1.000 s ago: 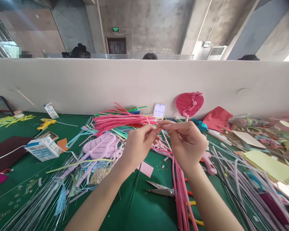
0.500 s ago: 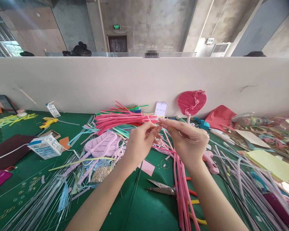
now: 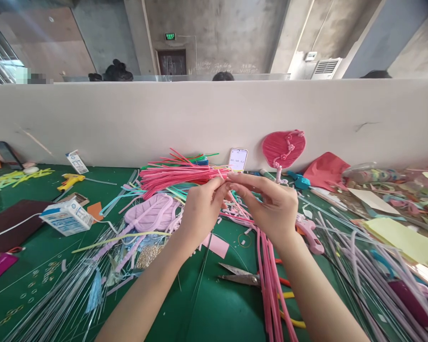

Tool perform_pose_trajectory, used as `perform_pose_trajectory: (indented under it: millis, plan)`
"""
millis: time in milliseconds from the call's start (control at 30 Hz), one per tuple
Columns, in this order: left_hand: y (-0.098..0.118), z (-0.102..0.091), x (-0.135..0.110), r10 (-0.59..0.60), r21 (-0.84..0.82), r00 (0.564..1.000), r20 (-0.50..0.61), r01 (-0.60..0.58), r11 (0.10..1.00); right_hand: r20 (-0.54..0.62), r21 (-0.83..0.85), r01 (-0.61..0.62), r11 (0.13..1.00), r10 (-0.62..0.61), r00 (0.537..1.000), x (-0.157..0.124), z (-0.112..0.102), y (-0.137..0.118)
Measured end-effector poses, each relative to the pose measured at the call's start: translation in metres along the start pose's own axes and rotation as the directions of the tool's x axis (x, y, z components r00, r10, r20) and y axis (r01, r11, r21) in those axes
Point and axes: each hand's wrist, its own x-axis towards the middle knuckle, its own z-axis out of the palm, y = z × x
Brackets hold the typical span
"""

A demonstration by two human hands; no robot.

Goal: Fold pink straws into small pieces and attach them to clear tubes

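My left hand [image 3: 204, 202] and my right hand [image 3: 273, 202] meet fingertip to fingertip above the middle of the table. Both are closed in a pinch on a thin pink pipe cleaner [image 3: 238, 203]; the fingers hide most of it, and its lower part slants down below them. Just behind the hands lies a thick bundle of pink pipe cleaners [image 3: 178, 176]. More long pink pipe cleaners [image 3: 269, 285] run toward me beside my right forearm. Open-bladed scissors [image 3: 240, 276] lie partly under these. A lilac leaf-shaped piece [image 3: 151, 212] is left of my left hand.
A phone showing a timer [image 3: 238, 159] and a pink fan-shaped piece [image 3: 284, 149] lean on the white partition [image 3: 185, 118]. Pink glue gun [image 3: 310, 233] sits at right, yellow glue gun [image 3: 70, 181] at left. Grey stems [image 3: 57, 292], a drink carton [image 3: 67, 217] and paper scraps [image 3: 403, 237] surround the area.
Both hands have shifted slightly left, and my right hand has moved closer to my left, with the fingertips pressed together. The view has tilted very slightly.
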Motion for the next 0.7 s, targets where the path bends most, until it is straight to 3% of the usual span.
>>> perform_pose_trajectory:
  millis: [200,333,533,700]
  plan:
    - [-0.0018,0.0055,0.0009,-0.066,-0.133,0.997,0.040,0.070,0.989,-0.127,-0.075,0.071,0.995,-0.080,0.989,-0.0020,-0.0011,0.0022]
    - [-0.0070,0.0056,0.0030,-0.128,-0.159,0.988,0.085,0.141,0.977,-0.078,-0.052,0.128,0.990,-0.132,0.988,-0.0053,0.0010,0.0041]
    - [-0.0079,0.0031,0.0024,-0.131,-0.188,0.987,0.097,0.148,0.971,0.000,0.095,-0.115,0.989,0.115,0.993,-0.0023,0.0005,0.0052]
    - [-0.0093,0.0091,0.0020,-0.160,-0.245,0.985,0.071,0.173,0.954,-0.016,0.064,-0.101,0.993,0.103,0.995,0.0006,-0.0042,0.0053]
